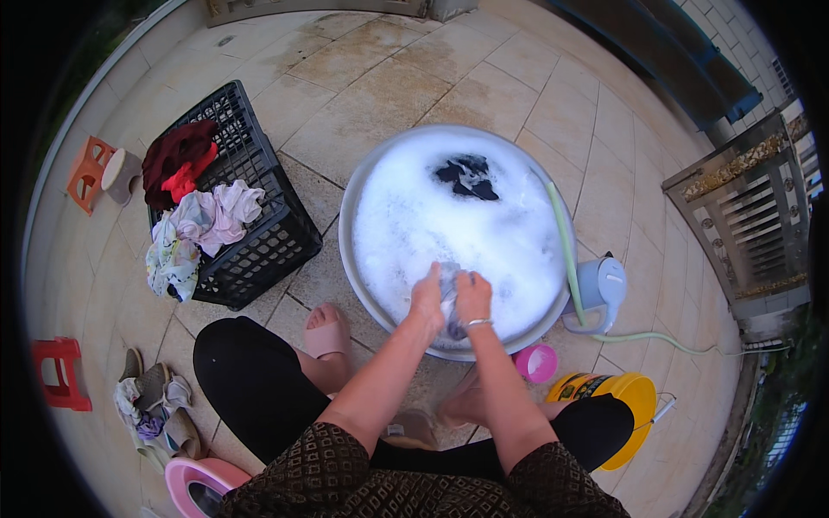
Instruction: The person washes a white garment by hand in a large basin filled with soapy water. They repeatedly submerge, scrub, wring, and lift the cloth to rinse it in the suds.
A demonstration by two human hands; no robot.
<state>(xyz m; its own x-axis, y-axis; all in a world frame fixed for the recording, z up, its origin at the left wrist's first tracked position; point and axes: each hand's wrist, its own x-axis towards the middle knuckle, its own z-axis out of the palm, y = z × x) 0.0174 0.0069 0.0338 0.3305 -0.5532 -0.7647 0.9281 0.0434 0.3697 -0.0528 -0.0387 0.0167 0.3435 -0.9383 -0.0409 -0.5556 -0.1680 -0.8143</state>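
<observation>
A large round grey tub full of white suds stands on the floor before me. Over its near side, my left hand and my right hand grip a wet greyish cloth between them. The cloth hangs down into the suds, so its lower part is partly hidden. A bracelet circles my right wrist. Toward the tub's far side, dark fabric pokes up through the foam. A pale green hose runs over the right rim into the tub.
Left of the tub, a black plastic crate bears dark red, red and pale clothes. At right are a blue-grey pitcher, a pink cup and a yellow bucket. Shoes, a pink basin and a red stool sit at left.
</observation>
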